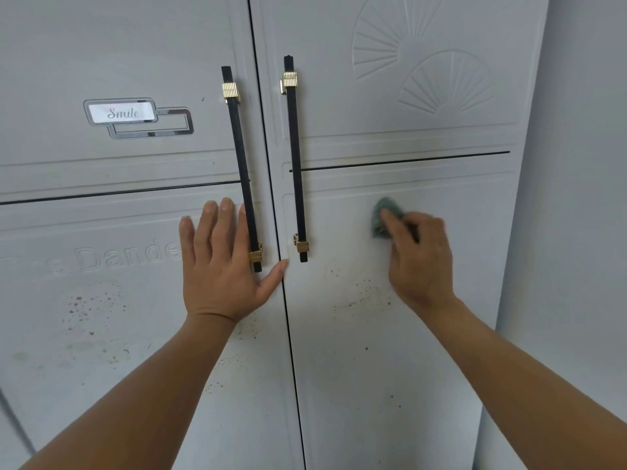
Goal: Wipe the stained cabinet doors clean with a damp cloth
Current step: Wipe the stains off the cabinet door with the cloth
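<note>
Two pale grey cabinet doors fill the view, the left door (101,334) and the right door (390,368), each speckled with brown stains on its lower panel. My right hand (419,256) presses a small green cloth (381,217) against the right door, above the brown spots (359,293). Most of the cloth is hidden under my fingers. My left hand (224,266) lies flat with fingers spread on the left door, its index finger tucked behind the lower end of the left handle (242,167), its thumb at the gap between the doors.
Two long black handles with gold clips flank the centre gap; the right handle (296,157) is just left of the cloth. A "Smile" badge (122,112) sits on the upper left door. A grey wall (576,198) borders the cabinet on the right.
</note>
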